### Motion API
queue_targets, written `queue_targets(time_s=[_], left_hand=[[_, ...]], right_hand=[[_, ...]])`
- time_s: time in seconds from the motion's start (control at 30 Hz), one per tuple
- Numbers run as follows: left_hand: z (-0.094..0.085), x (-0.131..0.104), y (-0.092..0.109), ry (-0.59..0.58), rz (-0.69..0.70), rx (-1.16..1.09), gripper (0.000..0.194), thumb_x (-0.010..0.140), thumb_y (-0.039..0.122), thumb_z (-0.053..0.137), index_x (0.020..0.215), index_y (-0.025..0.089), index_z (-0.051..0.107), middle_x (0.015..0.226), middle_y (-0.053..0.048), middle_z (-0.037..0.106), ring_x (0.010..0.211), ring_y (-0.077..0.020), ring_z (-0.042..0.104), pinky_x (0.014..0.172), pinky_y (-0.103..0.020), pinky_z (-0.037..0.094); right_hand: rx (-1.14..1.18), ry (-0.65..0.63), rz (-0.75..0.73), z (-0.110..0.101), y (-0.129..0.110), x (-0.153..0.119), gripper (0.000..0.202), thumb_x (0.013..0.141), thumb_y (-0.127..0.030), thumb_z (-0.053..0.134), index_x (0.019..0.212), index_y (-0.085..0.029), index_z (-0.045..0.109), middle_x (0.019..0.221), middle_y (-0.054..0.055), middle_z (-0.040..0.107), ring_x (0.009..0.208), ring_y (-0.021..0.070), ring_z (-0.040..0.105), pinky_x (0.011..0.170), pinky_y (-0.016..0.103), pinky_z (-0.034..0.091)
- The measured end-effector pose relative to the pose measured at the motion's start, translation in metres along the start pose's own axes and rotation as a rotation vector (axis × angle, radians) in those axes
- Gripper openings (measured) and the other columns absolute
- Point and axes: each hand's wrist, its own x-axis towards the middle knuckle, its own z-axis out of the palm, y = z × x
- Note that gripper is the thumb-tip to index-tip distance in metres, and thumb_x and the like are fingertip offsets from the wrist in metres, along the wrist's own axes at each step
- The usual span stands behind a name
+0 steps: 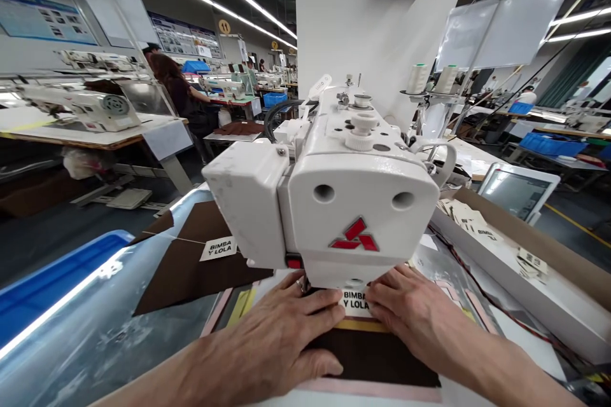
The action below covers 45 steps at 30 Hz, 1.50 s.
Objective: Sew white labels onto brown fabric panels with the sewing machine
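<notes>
A white label (356, 303) printed "BIMBA Y LOLA" lies on a dark brown fabric piece (377, 356) under the head of a white sewing machine (363, 203). My left hand (286, 331) rests flat on the fabric, fingers stretched out, with a fingertip at the label's left edge. At its right edge, the bent fingers of my right hand (410, 305) press together on the label. The machine head hides the needle area and some fingertips. Another brown piece (191, 267) lies to the left, bearing a matching label (218, 248) joined by a thread.
A blue tray (62, 286) stands at the left edge. On the right, a long box (539, 292) holds several labels, with a screen (518, 194) behind it. Thread cones (417, 79) stand behind the machine. Farther back left, a person (176, 95) sits among other machines.
</notes>
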Motion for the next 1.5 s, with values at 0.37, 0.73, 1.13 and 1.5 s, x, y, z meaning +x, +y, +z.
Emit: queue_targets(time_s=[0.37,0.73,1.13,1.5], left_hand=[[-0.005,-0.009,-0.011,-0.037,0.064,0.075,0.061,0.096,0.042,0.072,0.151,0.024,0.049,0.153,-0.003,0.054,0.133,-0.0309,0.057,0.120,-0.045,0.034],[-0.004,-0.002,-0.004,0.017,0.055,0.040,0.042,0.099,0.040,0.068,0.139,0.027,0.061,0.145,0.001,0.062,0.122,-0.0281,0.062,0.112,-0.039,0.039],[-0.005,-0.005,-0.011,0.047,0.093,0.065,0.042,0.102,0.039,0.064,0.141,0.025,0.059,0.145,-0.001,0.061,0.125,-0.0266,0.062,0.112,-0.038,0.040],[0.000,-0.008,-0.016,0.014,0.078,0.079,0.042,0.103,0.040,0.062,0.143,0.026,0.057,0.149,0.002,0.058,0.127,-0.0282,0.061,0.113,-0.042,0.039]], right_hand=[[-0.119,0.139,-0.258,0.023,-0.005,-0.004,0.044,0.104,-0.048,0.056,0.131,-0.016,0.068,0.130,0.009,0.071,0.112,0.0272,0.064,0.094,0.043,0.053],[-0.118,0.141,-0.239,0.019,-0.010,-0.001,0.052,0.102,-0.056,0.055,0.130,-0.014,0.068,0.128,0.011,0.072,0.110,0.0284,0.064,0.093,0.046,0.054],[-0.113,0.108,-0.249,0.019,-0.008,-0.001,0.056,0.102,-0.059,0.054,0.136,-0.017,0.066,0.132,0.006,0.071,0.105,0.0255,0.063,0.089,0.042,0.052],[-0.018,-0.038,-0.173,0.013,-0.007,-0.003,0.058,0.102,-0.060,0.052,0.143,-0.020,0.060,0.143,0.001,0.064,0.117,0.0279,0.058,0.101,0.047,0.046]])
